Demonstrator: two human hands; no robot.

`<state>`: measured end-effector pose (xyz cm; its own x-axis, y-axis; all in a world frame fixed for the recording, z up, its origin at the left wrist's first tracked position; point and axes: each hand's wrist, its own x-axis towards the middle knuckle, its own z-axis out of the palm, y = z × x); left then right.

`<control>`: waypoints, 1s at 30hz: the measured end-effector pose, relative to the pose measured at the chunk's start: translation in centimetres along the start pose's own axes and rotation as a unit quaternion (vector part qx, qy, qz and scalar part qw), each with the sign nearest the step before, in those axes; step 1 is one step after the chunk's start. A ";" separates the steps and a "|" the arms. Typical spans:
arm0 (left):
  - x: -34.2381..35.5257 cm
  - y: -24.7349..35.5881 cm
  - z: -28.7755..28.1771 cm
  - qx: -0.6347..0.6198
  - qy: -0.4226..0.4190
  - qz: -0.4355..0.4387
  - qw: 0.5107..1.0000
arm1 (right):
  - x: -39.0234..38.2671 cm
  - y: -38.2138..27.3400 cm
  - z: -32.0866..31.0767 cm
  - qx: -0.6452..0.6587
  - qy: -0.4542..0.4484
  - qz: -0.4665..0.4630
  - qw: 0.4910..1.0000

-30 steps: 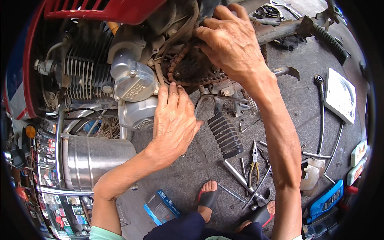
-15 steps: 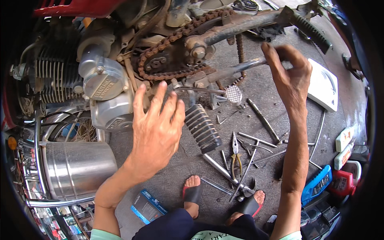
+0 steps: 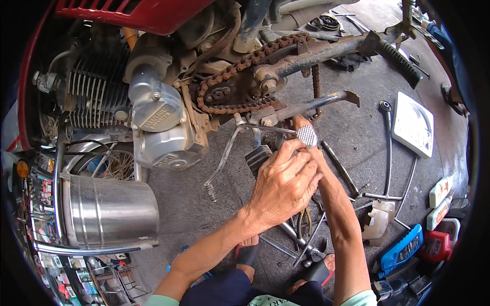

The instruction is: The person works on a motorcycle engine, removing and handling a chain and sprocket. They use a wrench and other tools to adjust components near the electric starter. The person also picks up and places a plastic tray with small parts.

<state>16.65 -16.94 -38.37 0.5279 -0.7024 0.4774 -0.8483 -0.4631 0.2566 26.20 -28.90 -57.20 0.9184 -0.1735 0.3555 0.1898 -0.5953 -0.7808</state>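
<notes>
My left hand [image 3: 286, 183] is over the rubber footpeg [image 3: 256, 155], fingers curled together just below the ridged metal brake pedal pad [image 3: 307, 136]. What lies inside its fingers is hidden. My right hand [image 3: 302, 123] reaches in behind that pad, its forearm passing under the left fingertips. The pad covers most of it, and its grip does not show. Just above runs a worn metal stand bar [image 3: 316, 104] with a bent end. A rusty drive chain [image 3: 224, 66] loops round a sprocket and hangs down behind the bar.
The silver engine cover [image 3: 163, 127] and steel muffler [image 3: 112, 209] stand at left. On the floor lie pliers [image 3: 304, 223], a hammer [image 3: 317, 253], a T-handle wrench [image 3: 388, 153] and rods. At right are a white tray [image 3: 413, 125], a blue bottle [image 3: 400, 250] and a red bottle [image 3: 436, 239].
My left hand has moved right, from beside the engine to the pedal. My right hand has left the stand bar's end and come down-left behind the pedal pad. The view has shifted left.
</notes>
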 end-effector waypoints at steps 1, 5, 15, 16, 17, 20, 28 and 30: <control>-0.2 0.0 -0.1 -0.001 0.003 -0.016 1.000 | 0.4 0.5 0.7 -0.074 0.013 0.017 0.997; -0.9 -0.1 -0.4 0.018 -0.048 -0.049 0.998 | 2.0 1.6 -0.6 -0.178 0.221 -0.015 0.959; -1.3 -0.4 -0.1 -0.038 -0.024 -0.059 0.997 | 4.3 -0.6 0.9 -0.129 0.204 0.142 0.960; -1.9 -0.8 -0.5 -0.032 -0.023 -0.070 0.997 | 3.7 -1.6 1.8 -0.158 0.112 0.182 0.964; -1.4 -0.5 -0.2 -0.039 -0.019 -0.065 0.997 | 2.8 0.3 1.9 -0.201 0.107 0.115 0.967; 0.0 0.4 0.3 -0.057 -0.023 -0.048 0.997 | 1.8 5.1 0.8 -0.273 0.107 0.018 0.956; 0.4 0.8 0.9 -0.065 -0.004 -0.030 0.997 | 4.3 5.5 -2.3 -0.279 0.083 0.069 0.954; -1.2 -0.5 0.3 -0.027 -0.019 -0.061 0.998 | 3.3 1.1 2.2 -0.237 -0.086 0.148 0.956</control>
<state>16.49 -16.04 -39.34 0.6275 -0.6632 0.4080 -0.7782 -0.5168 0.3569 30.25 -28.37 -58.05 0.9587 -0.2824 0.0326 -0.2291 -0.8354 -0.4996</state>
